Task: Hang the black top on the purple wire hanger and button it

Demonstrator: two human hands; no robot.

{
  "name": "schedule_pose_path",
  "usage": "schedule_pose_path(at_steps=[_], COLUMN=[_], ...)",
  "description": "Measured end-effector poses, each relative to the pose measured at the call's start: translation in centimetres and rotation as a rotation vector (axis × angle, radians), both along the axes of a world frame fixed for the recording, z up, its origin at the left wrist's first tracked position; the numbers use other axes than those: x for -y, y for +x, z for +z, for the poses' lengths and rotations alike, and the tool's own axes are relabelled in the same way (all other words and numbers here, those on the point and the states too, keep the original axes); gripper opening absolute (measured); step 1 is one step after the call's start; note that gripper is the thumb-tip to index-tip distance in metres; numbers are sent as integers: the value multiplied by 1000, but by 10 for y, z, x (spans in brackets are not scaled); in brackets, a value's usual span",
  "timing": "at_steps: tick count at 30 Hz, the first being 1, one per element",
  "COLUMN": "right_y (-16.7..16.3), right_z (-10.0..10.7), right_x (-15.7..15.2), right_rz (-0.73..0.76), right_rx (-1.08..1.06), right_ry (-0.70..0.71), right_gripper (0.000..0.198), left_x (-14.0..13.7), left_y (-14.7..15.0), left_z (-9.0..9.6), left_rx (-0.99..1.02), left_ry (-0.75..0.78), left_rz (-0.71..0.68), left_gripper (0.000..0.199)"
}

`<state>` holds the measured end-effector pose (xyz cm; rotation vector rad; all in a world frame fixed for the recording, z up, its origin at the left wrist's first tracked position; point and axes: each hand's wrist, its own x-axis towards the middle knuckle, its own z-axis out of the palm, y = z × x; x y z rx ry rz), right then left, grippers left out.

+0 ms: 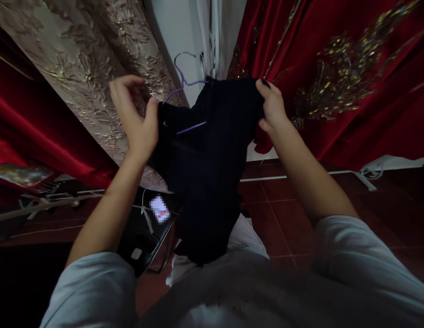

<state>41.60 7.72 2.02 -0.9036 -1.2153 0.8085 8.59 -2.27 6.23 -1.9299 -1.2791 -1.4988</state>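
A black garment (219, 136), perhaps a top, hangs in front of me with a thin purple hanger (183, 82) partly inside it. The hanger's hook points up, and a stretch of its lower bar shows across the cloth. My right hand (273, 105) is closed on the garment's upper right edge, thumb on top. At the upper left edge is my left hand (138, 118), its thumb against or just beside the cloth and its fingers apart and bent. Cloth hides the rest of the hanger.
Red drapes with gold sequins (335, 91) hang to the right, and a beige textured cloth (130, 50) to the left. Below left, a black chair or stool (167, 228) bears a lit phone (159, 209). White rack feet (369, 180) stand on red floor tiles (276, 218).
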Motion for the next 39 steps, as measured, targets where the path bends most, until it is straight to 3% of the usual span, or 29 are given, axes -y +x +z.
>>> schedule_pose_path(at_steps=[2, 6, 10, 14, 16, 17, 19, 21, 22, 24, 26, 31, 34, 39], right_y=[7, 23, 35, 37, 28, 20, -5, -35, -50, -75, -90, -89, -83, -84], right_z=[4, -11, -35, -39, -41, -46, -64, -91, -106, -129, -141, -132, -127, -126], right_x=[-12, 4, 37, 59, 79, 93, 126, 158, 171, 185, 188, 181, 185, 194], right_rz=[-4, -18, -60, -139, -236, -304, -448, -501, -409, -55, 84, 86, 76, 174], right_rx=[-94, -235, -305, -324, -318, -323, -343, -373, -349, -136, 44, 133, 100, 0], right_ry=[8, 65, 44, 21, 114, 182, 313, 323, 233, 10, -71, 32, -1, -36], right_gripper=[47, 39, 33, 21, 17, 24, 47, 47, 39, 39, 40, 10, 12, 24], left_x=[5, 11, 14, 23, 30, 34, 42, 49, 53, 61, 71, 89, 90, 89], left_y=[6, 20, 37, 52, 63, 69, 82, 95, 100, 108, 113, 122, 130, 145], left_z=[-16, -53, -82, -103, -111, -114, -120, -124, -126, -129, -132, -132, -135, -144], left_rx=[-126, -545, -625, -406, -221, -133, 12, 124, 179, 289, 395, 508, 615, 712], left_ry=[9, -368, -565, -526, -459, -431, -399, -393, -395, -393, -379, -362, -363, -402], left_rz=[-41, -59, 5, -156, -279, -330, -412, -466, -476, -471, -448, -478, -535, -687], left_gripper=[28, 42, 41, 42, 46, 48, 54, 57, 57, 55, 52, 33, 20, 56])
